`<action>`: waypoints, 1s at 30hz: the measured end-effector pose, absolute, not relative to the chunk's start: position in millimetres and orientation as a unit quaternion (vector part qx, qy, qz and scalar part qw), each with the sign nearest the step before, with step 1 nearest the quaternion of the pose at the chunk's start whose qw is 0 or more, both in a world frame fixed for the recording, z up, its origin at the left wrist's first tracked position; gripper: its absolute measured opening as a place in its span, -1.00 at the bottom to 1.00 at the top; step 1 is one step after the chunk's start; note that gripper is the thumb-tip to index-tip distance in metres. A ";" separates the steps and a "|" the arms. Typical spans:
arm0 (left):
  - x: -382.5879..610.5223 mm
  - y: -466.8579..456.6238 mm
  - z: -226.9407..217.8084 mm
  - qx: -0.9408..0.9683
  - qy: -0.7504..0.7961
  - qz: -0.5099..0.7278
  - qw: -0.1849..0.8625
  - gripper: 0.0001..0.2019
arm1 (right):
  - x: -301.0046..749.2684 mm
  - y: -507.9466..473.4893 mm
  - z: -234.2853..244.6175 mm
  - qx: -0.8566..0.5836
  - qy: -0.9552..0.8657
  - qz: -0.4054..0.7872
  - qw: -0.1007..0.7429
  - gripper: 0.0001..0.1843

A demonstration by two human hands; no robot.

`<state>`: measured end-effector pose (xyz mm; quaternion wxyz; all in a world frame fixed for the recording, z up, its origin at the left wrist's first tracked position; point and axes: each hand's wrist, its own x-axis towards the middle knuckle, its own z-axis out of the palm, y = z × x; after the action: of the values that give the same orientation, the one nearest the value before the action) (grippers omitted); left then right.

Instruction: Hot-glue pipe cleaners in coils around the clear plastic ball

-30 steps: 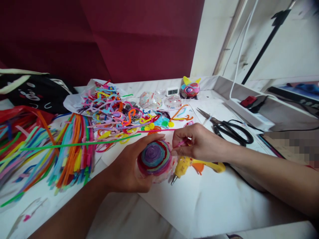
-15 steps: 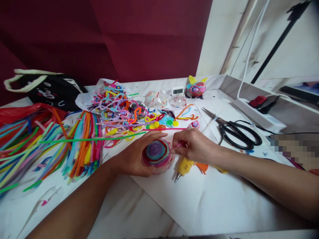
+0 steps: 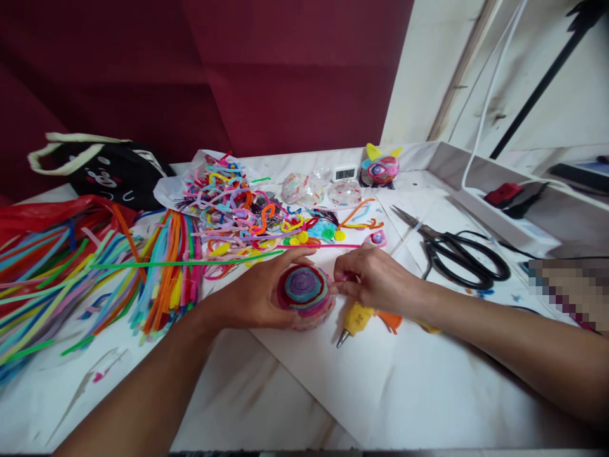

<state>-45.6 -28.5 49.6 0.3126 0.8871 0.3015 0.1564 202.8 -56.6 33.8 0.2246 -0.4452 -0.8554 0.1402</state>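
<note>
My left hand [image 3: 259, 289] is wrapped round the left side of a clear dome [image 3: 309, 322] covered with coiled pipe cleaners [image 3: 304, 285], purple in the middle with teal, red and pink rings around it. At its right edge, my right hand [image 3: 373, 276] pinches the end of a pink pipe cleaner [image 3: 351, 277]; the fingers partly hide it. Below my right hand a yellow hot glue gun [image 3: 356, 319] lies on white paper [image 3: 333, 374], its metal nozzle pointing down and left. An orange part shows beside it, and my forearm covers the rest.
Bundles of pipe cleaners [image 3: 166, 279] lie on the left, with a tangled heap [image 3: 228, 197] behind. Large black-handled scissors [image 3: 457, 254] rest at right. Clear domes [image 3: 302, 188], a small clock [image 3: 344, 172], a horned pipe-cleaner ball [image 3: 383, 169] and a power strip [image 3: 523, 219] stand farther back.
The whole view has shifted a little, so things appear slightly farther right. The dome is tilted slightly differently in my left hand; my right hand keeps its pinch beside it.
</note>
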 end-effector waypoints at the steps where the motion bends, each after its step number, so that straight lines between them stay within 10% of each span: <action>1: -44.9 -31.1 52.1 0.889 0.313 0.148 0.301 -0.21 | 202.8 -56.8 33.7 -0.445 -0.856 0.136 0.224 -0.78; 21: -17.2 -55.3 43.4 0.872 0.413 0.184 0.188 -0.59 | 201.3 -59.9 34.8 -0.456 -0.858 0.112 0.207 -0.83; 30: -22.6 -53.1 52.1 0.847 0.452 0.182 0.211 -0.41 | 197.8 -62.4 37.9 -0.444 -0.870 0.091 0.194 -0.73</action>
<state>-22.6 -53.1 52.1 0.2107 0.8472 0.4524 0.1823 197.8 -62.4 37.9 0.1942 -0.4444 -0.8698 0.0910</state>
